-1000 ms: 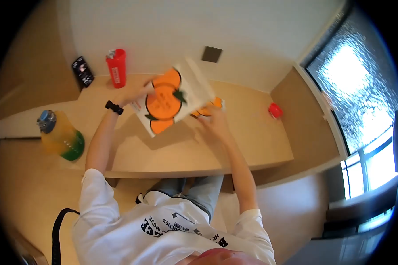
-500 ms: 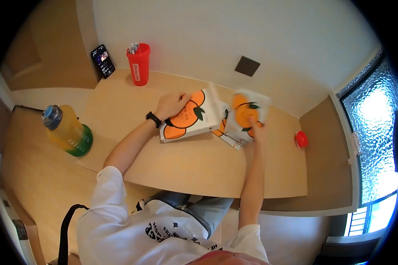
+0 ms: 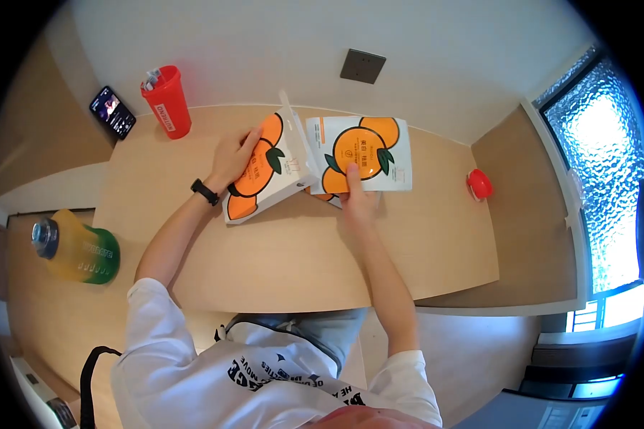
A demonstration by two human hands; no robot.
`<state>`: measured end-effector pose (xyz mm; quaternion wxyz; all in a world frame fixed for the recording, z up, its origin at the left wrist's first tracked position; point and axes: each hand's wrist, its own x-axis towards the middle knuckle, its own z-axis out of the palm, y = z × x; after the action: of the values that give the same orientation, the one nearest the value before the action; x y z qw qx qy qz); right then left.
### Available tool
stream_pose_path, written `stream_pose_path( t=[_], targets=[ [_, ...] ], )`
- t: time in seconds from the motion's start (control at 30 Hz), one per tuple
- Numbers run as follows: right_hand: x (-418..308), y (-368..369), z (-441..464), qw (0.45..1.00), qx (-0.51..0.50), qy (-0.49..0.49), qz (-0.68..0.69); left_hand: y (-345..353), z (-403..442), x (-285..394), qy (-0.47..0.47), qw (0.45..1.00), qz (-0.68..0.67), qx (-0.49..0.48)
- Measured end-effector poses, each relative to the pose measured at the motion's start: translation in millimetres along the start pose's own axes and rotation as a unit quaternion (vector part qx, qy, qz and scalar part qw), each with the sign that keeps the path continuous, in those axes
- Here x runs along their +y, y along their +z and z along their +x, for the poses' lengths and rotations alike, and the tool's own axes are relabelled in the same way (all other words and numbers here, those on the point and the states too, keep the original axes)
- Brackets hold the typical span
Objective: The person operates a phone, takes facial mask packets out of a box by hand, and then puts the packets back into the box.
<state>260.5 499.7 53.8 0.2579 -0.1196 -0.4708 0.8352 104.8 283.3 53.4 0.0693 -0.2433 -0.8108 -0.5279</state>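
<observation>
White box [image 3: 259, 171] tilts in your left hand [image 3: 235, 159], fingers clamped on its edge; your right hand [image 3: 358, 204] pinches a pouch [image 3: 365, 146], thumb on its front, another pack [image 3: 325, 196] beneath those fingers. Held only near one edge, the pouch could slip if your thumb slackens, or, swung left, snag the box's flap [image 3: 292, 120]

Left hand [image 3: 230, 157]: fingers [image 3: 252, 139] are curled inward
Right hand [image 3: 360, 204]: thumb [image 3: 353, 177] is laid uppermost
Forearms [image 3: 177, 232]: both are stretched forward
</observation>
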Motion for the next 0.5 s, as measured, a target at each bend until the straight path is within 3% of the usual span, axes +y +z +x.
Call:
stream_pose_path(
  t=[0.03,0.13,0.3,0.5],
  targets=[
    [2,-1,0,0.998,0.016,0.002,-0.053,1,0,0,-0.002,1.0,-0.013,-0.004],
    [-22,11,-13,0.999,0.043,0.023,0.016,3,-5,3,-0.037,0.994,-0.096,-0.021],
    [-37,5,-7,0.99,0.057,0.033,0.125,6,-6,11,0.03,0.998,-0.035,-0.051],
    [-28,8,-12,0.986,0.032,0.115,-0.119,7,-13,30,0.026,0.995,0.019,-0.092]
  ],
)
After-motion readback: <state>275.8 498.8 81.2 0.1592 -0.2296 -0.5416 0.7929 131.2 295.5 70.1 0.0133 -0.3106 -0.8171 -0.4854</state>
